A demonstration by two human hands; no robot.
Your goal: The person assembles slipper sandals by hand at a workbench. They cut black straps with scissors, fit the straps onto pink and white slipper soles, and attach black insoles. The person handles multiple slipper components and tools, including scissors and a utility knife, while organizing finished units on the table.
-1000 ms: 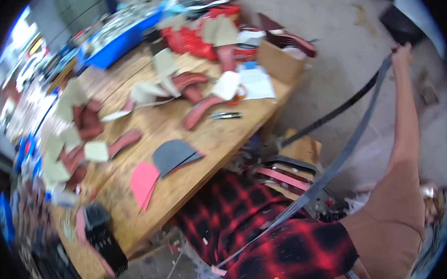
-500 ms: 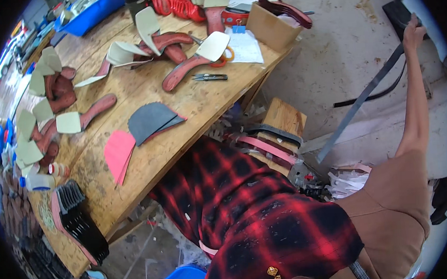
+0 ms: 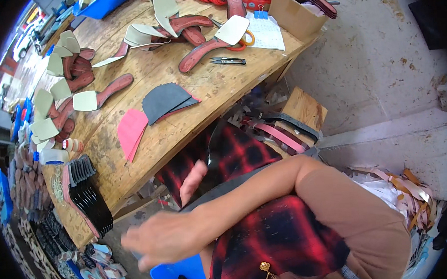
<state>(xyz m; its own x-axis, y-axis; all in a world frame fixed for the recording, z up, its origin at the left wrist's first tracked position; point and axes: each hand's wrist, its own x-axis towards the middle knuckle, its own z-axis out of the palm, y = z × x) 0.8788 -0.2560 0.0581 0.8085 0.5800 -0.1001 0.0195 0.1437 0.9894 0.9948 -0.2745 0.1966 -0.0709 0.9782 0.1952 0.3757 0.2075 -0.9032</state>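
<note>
My right arm crosses over my lap, with my right hand [image 3: 170, 237] at the lower left, above the blue bin. Motion smears its fingers, and whether it grips anything is unclear. Just above it, my left hand [image 3: 192, 181] is partly hidden behind the right hand and forearm. Its visible fingers lie together beside a long dark strip [image 3: 231, 184], which seems held there and runs across the lap toward the right, partly behind the forearm. A red and black checked cloth [image 3: 290, 227] covers the lap.
The wooden table [image 3: 182, 126] carries dark curved pieces [image 3: 167, 103], pink pieces [image 3: 132, 130], red shoe soles with pale flaps [image 3: 205, 53], thread snips [image 3: 227, 61] and black strips [image 3: 89, 196]. A blue bin [image 3: 163, 276] stands below; a wooden block [image 3: 306, 109] and scraps [image 3: 411, 194] lie right.
My right hand has swept from the far upper right, where it held a strip up, to the lower left. My left hand has come into view. The view has shifted slightly.
</note>
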